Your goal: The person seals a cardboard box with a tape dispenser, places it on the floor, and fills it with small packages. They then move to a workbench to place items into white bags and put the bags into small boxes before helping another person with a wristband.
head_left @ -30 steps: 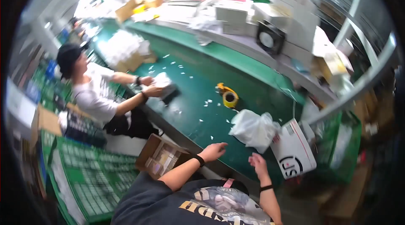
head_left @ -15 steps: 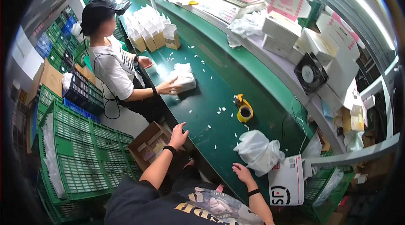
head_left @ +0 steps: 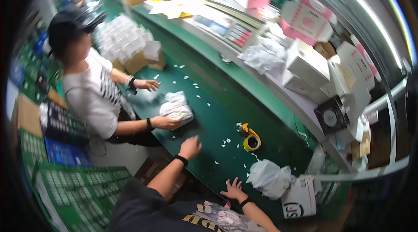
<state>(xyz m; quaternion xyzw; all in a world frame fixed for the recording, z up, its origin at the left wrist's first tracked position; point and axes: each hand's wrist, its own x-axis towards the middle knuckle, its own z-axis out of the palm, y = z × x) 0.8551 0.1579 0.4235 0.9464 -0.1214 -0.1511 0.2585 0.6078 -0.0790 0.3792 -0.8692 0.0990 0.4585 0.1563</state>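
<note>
My left hand [head_left: 190,147] is over the green tabletop near its front edge, close to the co-worker's arm. It is smeared by motion, its fingers look curled, and I see nothing in it. My right hand [head_left: 234,189] hovers at the table's near edge with its fingers spread and nothing in them. Just right of it sits a knotted white plastic bag [head_left: 271,179] with something bulky inside. A co-worker's hand [head_left: 165,122] touches a package wrapped in white plastic [head_left: 176,108]. Beyond my hands lies a yellow tape dispenser [head_left: 251,141] with a roll of tape.
White paper scraps dot the green table [head_left: 217,121]. Several open cartons [head_left: 130,47] stand in rows at its far left. A white box [head_left: 299,197] is at the right end. A cluttered shelf [head_left: 278,73] runs along the far side. Green crates [head_left: 82,193] are at my left.
My view has shifted. My left hand has moved further over the table, its fingers less spread. My right hand has come left, away from the plastic bag, fingers opening. The co-worker has leaned closer.
</note>
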